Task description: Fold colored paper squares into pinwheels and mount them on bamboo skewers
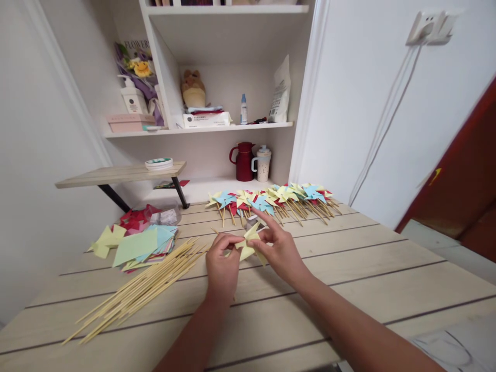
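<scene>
**Desk editor:** What do the hands show?

**Photographer:** Both forearms reach in from the lower edge and meet over the middle of the plank desk (349,289). The left hand (221,268) is turned palm down, knuckles toward the camera, its fingers (228,240) curled and pinched shut on the left edge of a yellow paper pinwheel (250,244). The right hand (281,253) comes in at an angle from the right, wrist bent, thumb and fingertips closed on the pinwheel's right side, the index finger raised and pointing up-left over the folded paper.

**Desk editor:** And where does the pinwheel sit?

**Photographer:** Between the two hands, held just above the desk surface; whether it touches the wood cannot be told. A thin stick seems to poke out at its upper left.

**Desk editor:** What lies around it?

**Photographer:** A loose bundle of bamboo skewers (143,289) fans out left of the left hand. Beyond them lies a stack of coloured paper squares (141,245). A row of finished pinwheels (271,199) in yellow, blue and red lies along the far edge of the desk. Behind, a red jug (243,161) and a speckled cup (262,164) stand under a white shelf (232,126).
</scene>
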Motion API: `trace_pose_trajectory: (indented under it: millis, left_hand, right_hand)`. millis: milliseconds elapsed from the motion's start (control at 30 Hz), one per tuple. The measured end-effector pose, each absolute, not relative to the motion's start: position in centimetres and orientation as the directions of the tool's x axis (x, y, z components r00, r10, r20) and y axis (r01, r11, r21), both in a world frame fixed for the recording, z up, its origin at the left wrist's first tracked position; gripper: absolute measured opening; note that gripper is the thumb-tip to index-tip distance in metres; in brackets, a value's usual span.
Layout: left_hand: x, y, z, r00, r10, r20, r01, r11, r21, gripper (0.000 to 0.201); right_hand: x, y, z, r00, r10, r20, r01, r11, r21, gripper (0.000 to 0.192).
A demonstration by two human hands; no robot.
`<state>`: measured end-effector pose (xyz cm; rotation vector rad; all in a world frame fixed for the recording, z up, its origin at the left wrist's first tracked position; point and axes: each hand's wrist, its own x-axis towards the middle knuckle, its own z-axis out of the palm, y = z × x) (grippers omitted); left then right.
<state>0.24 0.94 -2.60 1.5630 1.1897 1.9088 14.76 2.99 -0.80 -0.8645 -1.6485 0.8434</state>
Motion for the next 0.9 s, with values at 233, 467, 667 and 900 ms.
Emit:
trace_pose_trajectory:
  millis: [233,467,667,900]
  left_hand:
    - [0.07,0.82,-2.51,-0.251,0.701,0.668,0.294,-0.602,0.742,0.017]
    - [-0.18,0.75,-2.56,-0.226,0.693,0.684,0.32,-0.611,0.724,0.021]
    - [-0.1,0.96,-2.36,-0.26,0.801,0.539,0.187,-0.505,0.842,0.013]
    - [0.3,1.19,-2.59,-0.274,0.883,0.381,-0.026,-0.403,0.915,0.012]
  right_hand:
    - [14.71,3.05,-0.83,-0.196,0.852,0.486,0.238,0.522,-0.819,0.011]
    - [14.7,3.13,-1.1,-0.208,0.838,0.505,0.271,0.546,-0.793,0.004]
    - [14.58,3.6,-1.46,-0.187,0.856,0.483,0.178,0.513,-0.84,0.006]
    - [14.41,3.77,-1.42,-0.224,0.873,0.433,-0.006,0.444,-0.896,0.017]
